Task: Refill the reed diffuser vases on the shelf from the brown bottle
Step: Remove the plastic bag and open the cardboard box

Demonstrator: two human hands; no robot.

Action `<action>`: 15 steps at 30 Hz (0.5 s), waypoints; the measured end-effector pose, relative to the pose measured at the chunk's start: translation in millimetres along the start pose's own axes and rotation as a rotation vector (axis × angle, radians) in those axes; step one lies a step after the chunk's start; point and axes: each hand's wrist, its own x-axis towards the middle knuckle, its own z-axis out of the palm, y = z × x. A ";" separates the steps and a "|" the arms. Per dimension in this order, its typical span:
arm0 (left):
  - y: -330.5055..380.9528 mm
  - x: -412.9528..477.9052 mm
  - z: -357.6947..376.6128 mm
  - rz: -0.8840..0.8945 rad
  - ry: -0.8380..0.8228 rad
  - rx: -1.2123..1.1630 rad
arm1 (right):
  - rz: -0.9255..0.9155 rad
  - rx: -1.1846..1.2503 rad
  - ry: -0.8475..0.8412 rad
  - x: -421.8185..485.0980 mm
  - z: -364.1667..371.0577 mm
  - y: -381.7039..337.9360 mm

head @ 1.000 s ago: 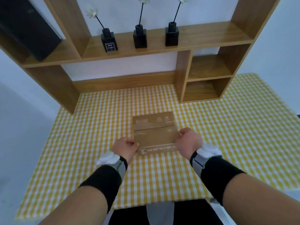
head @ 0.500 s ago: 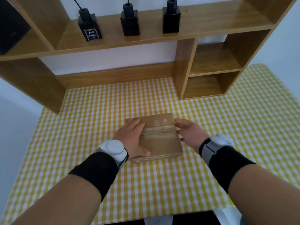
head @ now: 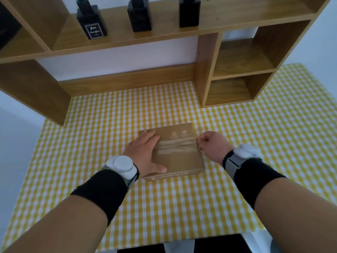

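The cardboard box (head: 179, 154) sat near the middle of the bench (head: 273, 152), with open yellow-and-white checked cloth all round it and the near bench edge well behind my wrists. My left hand (head: 145, 155) lay flat and spread on the box's left half, thumb along its front edge. My right hand (head: 212, 145) was curled narrow at the box's right edge, its fingertips pinched at the end of the tape strip (head: 177, 146) there. The box was plain brown card, squarish, its wrinkled tape running across the lid. Beyond it stood the wooden shelf (head: 237, 21), smooth and square-cornered, carrying three black, blocky diffuser vases (head: 139, 15), well apart from the box. The brown bottle was nowhere in my sight.
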 end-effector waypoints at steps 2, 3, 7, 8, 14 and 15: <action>1.0 -1.2 -0.2 -0.003 -0.001 0.001 | -0.008 -0.076 -0.016 -3.3 -4.7 -5.6; 1.5 -1.4 -0.5 -0.003 -0.001 0.004 | -0.011 -0.093 -0.021 -5.3 -8.6 -9.9; 1.6 -2.4 0.0 -0.006 0.007 0.021 | -0.008 -0.082 -0.025 -13.6 -31.8 -32.4; 2.1 -2.2 -0.1 -0.004 0.008 0.026 | -0.010 -0.059 -0.029 -15.4 -37.9 -39.5; 8.3 -8.3 -2.8 -0.039 0.033 -0.022 | -0.056 0.219 -0.094 -36.6 -58.4 -87.0; 9.6 -11.0 -1.9 -0.035 0.073 -0.048 | -0.076 0.244 -0.097 -42.0 -59.7 -95.0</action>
